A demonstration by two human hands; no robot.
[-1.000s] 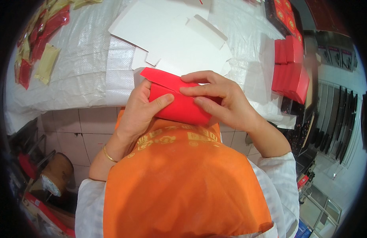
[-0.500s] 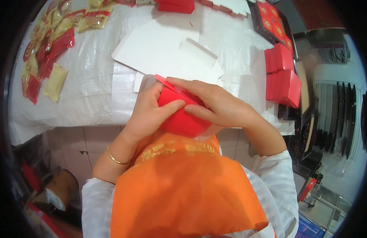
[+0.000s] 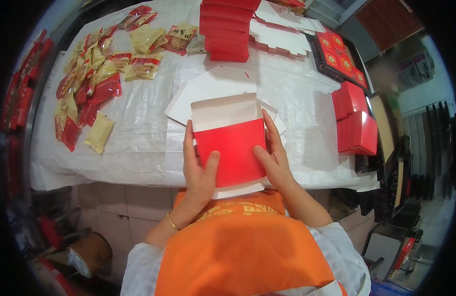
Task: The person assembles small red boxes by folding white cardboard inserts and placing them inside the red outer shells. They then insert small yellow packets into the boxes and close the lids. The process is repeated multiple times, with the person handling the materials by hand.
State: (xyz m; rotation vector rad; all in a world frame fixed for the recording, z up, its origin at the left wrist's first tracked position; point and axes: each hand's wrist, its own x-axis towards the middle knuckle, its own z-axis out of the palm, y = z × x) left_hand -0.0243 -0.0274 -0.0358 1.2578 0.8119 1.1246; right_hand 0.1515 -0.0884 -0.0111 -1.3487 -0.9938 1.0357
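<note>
from where i stand, the surface point(image 3: 149, 111), spread with a crinkled white sheet, is the biggest thing; its far end is cut off. the person's orange apron point(image 3: 242, 256) comes next, its lower part out of sight and its gold marks hard to make out. at the left, wrapped packets point(image 3: 107, 91) in red and pale gold overlap too much to count. white card sheets point(image 3: 203, 91) lie flat in the middle, partly covered by what the hands hold. beyond them a stack of red boxes point(image 3: 227, 34), its top cut off, blocks some of the far side. a dark tray point(image 3: 321, 63) of red square packs sits far right, with a block of red boxes point(image 3: 357, 130) nearer. the red carton point(image 3: 231, 150) is held up at the near edge, its pale top flap open; its back is hidden. the left grip point(image 3: 199, 175) and the right grip point(image 3: 277, 165) pinch its two sides, thumbs on the red face, other fingers mostly hidden. a thin gold bracelet point(image 3: 172, 221) rings the left wrist.
</note>
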